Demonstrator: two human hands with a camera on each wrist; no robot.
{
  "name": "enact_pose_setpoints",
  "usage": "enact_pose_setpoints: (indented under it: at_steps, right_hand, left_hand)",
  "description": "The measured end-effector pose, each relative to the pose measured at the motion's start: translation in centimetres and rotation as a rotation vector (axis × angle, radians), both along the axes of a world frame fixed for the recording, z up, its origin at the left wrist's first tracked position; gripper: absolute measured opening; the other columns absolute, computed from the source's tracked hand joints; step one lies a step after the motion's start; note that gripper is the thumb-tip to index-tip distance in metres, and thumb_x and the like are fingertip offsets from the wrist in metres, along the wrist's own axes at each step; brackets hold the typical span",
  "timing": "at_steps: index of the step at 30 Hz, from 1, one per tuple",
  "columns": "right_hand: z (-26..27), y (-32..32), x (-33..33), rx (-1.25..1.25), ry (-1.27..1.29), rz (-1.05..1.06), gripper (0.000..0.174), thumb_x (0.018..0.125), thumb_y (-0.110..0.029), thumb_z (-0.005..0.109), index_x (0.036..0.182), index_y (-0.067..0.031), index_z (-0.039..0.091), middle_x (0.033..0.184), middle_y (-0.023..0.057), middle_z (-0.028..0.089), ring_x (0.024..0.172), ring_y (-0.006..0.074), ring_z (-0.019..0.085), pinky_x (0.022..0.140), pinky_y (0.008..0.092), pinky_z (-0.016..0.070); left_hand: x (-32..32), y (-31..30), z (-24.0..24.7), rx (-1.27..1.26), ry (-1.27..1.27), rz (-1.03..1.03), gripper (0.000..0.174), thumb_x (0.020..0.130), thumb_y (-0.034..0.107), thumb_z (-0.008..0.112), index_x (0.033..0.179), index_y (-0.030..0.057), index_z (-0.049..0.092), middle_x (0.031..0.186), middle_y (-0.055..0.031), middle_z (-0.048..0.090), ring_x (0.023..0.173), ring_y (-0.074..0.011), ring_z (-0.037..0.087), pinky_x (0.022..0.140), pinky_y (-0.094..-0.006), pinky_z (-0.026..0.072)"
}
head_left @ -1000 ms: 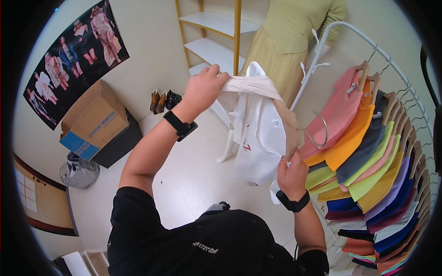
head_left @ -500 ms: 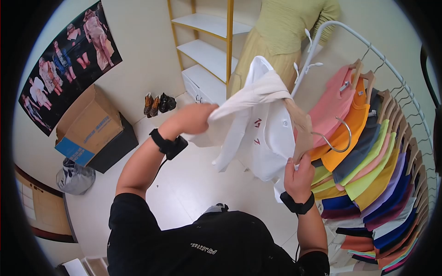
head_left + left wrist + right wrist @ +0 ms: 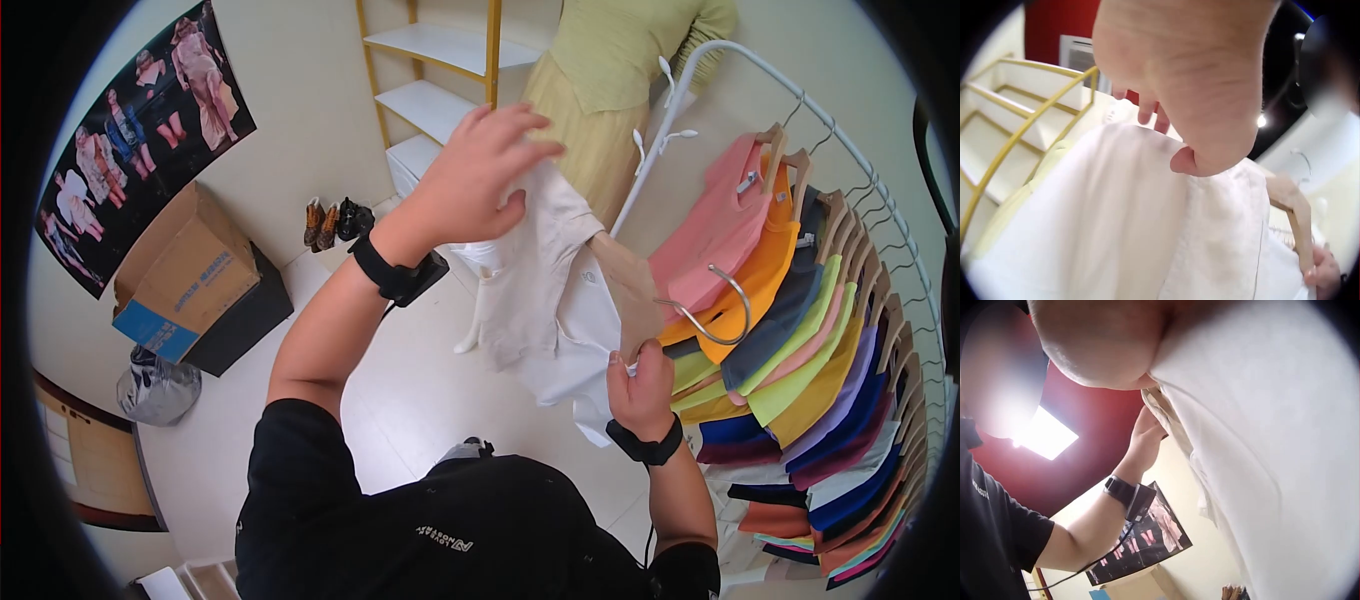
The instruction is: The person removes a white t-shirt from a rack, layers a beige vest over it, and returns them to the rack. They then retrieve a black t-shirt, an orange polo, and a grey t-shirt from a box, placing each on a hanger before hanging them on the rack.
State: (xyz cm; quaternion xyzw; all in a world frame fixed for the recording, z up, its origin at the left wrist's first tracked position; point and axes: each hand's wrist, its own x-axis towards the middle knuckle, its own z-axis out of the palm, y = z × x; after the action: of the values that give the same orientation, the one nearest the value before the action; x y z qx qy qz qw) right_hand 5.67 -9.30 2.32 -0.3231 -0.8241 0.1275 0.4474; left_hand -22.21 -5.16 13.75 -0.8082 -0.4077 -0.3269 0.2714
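A white and cream garment (image 3: pixel 545 290) hangs in front of me, draped over a wooden hanger (image 3: pixel 1300 228) whose metal hook (image 3: pixel 735 318) points to the right. My right hand (image 3: pixel 642 390) grips the lower end of the hanger together with the cloth, thumb on top. Above the garment's upper left side is my left hand (image 3: pixel 480 180), its fingers spread and pinching nothing. In the left wrist view, the left thumb (image 3: pixel 1184 161) overlaps the cream fabric. White cloth fills much of the right wrist view, beneath the right hand (image 3: pixel 1097 344).
A white rail (image 3: pixel 690 90) at the right carries many coloured shirts (image 3: pixel 715 225) on hangers. Behind the garment stand a mannequin (image 3: pixel 600 95) in yellow-green and a shelf unit (image 3: pixel 430 105). A cardboard box (image 3: pixel 195 275), a grey bag (image 3: pixel 160 390) and shoes (image 3: pixel 325 225) are at the left.
My left hand has let go of the cream cloth and risen to the right. That cloth now hangs down over the red print on the white part. My right hand keeps its grip.
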Motion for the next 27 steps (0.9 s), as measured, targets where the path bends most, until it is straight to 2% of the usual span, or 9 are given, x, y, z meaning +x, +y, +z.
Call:
enact_pose_setpoints:
  at_steps: [5, 6, 8, 9, 13, 16, 20, 23, 27]
  right_hand:
    - [-0.8, -1.4, -1.3, -0.070, -0.153, -0.023, 0.027, 0.080, -0.017, 0.059, 0.096, 0.0040, 0.050, 0.066, 0.0171, 0.054, 0.056, 0.0376, 0.054, 0.051, 0.0399, 0.0438]
    - [-0.9, -1.8, -1.4, -0.079, -0.139, -0.038, 0.027, 0.080, -0.017, 0.059, 0.096, 0.0040, 0.050, 0.066, 0.0171, 0.054, 0.056, 0.0376, 0.054, 0.051, 0.0399, 0.0438]
    - [-0.6, -2.7, -1.6, -0.257, -0.205, 0.306, 0.041, 0.081, -0.022, 0.059, 0.110, 0.0050, 0.048, 0.080, 0.0175, 0.059, 0.061, 0.0355, 0.057, 0.057, 0.0386, 0.0469]
    - [-0.4, -2.9, -1.7, -0.412, -0.057, 0.399, 0.048, 0.079, -0.017, 0.063, 0.116, 0.0035, 0.040, 0.080, 0.0127, 0.057, 0.060, 0.0269, 0.059, 0.058, 0.0342, 0.0473]
    - [-4.9, 0.8, -2.1, -0.655, 0.075, 0.257, 0.057, 0.077, -0.019, 0.065, 0.124, -0.0010, 0.038, 0.096, 0.0120, 0.057, 0.069, 0.0238, 0.060, 0.061, 0.0334, 0.0486]
    - [-9.5, 2.6, -6.1, -0.531, 0.105, 0.185, 0.052, 0.076, -0.018, 0.063, 0.122, -0.0037, 0.043, 0.103, 0.0177, 0.055, 0.085, 0.0310, 0.059, 0.073, 0.0378, 0.0488]
    - [-12.0, 2.4, -9.8, -0.422, 0.068, 0.168, 0.055, 0.069, -0.016, 0.068, 0.116, -0.0019, 0.044, 0.106, 0.0185, 0.052, 0.091, 0.0330, 0.055, 0.077, 0.0390, 0.0471]
    - [-10.6, 0.1, -9.8, -0.315, 0.536, 0.212, 0.048, 0.061, -0.013, 0.073, 0.100, -0.0023, 0.047, 0.097, 0.0170, 0.049, 0.085, 0.0326, 0.052, 0.071, 0.0402, 0.0444]
    - [-10.6, -1.2, -12.0, -0.199, 0.232, 0.090, 0.034, 0.063, -0.008, 0.070, 0.091, -0.0021, 0.051, 0.091, 0.0166, 0.054, 0.081, 0.0338, 0.055, 0.073, 0.0375, 0.0457]
  left_hand:
    - [0.9, 2.3, -0.1, -0.263, 0.208, -0.161, 0.015, 0.054, -0.001, 0.057, 0.064, 0.0068, 0.048, 0.063, -0.0061, 0.046, 0.070, -0.0298, 0.050, 0.067, -0.0384, 0.0389]
    - [0.5, 2.6, -0.1, -0.271, 0.222, -0.175, 0.015, 0.054, -0.001, 0.057, 0.064, 0.0068, 0.048, 0.063, -0.0061, 0.046, 0.070, -0.0298, 0.050, 0.067, -0.0384, 0.0389]
    - [-0.4, 2.7, -0.2, -0.239, 0.195, -0.291, 0.016, 0.055, 0.000, 0.057, 0.066, 0.0070, 0.049, 0.066, -0.0068, 0.047, 0.070, -0.0292, 0.049, 0.067, -0.0374, 0.0383]
    - [-0.9, 2.3, 0.0, -0.221, 0.175, -0.317, 0.016, 0.056, 0.000, 0.058, 0.066, 0.0067, 0.049, 0.066, -0.0065, 0.047, 0.069, -0.0289, 0.048, 0.066, -0.0371, 0.0376]
    - [-2.6, 0.5, 1.8, -0.262, 0.171, -0.337, 0.018, 0.060, 0.004, 0.063, 0.068, 0.0063, 0.047, 0.068, -0.0056, 0.045, 0.068, -0.0271, 0.046, 0.073, -0.0381, 0.0394]
    - [-3.0, -0.6, 3.0, -0.201, 0.162, -0.328, 0.021, 0.066, 0.010, 0.066, 0.068, 0.0067, 0.045, 0.073, -0.0055, 0.047, 0.070, -0.0243, 0.049, 0.092, -0.0467, 0.0371]
    - [-3.1, -1.8, 4.2, -0.191, 0.185, -0.276, 0.021, 0.065, 0.007, 0.066, 0.069, 0.0066, 0.045, 0.073, -0.0049, 0.048, 0.069, -0.0224, 0.050, 0.093, -0.0495, 0.0364]
    - [-3.9, -2.4, 4.5, -0.176, 0.203, -0.189, 0.021, 0.064, 0.006, 0.066, 0.069, 0.0054, 0.046, 0.073, -0.0060, 0.049, 0.070, -0.0242, 0.051, 0.093, -0.0490, 0.0373]
    - [-3.8, -2.9, 4.5, -0.201, 0.205, -0.160, 0.020, 0.064, 0.005, 0.066, 0.071, 0.0051, 0.047, 0.076, -0.0071, 0.050, 0.072, -0.0263, 0.050, 0.093, -0.0484, 0.0380]
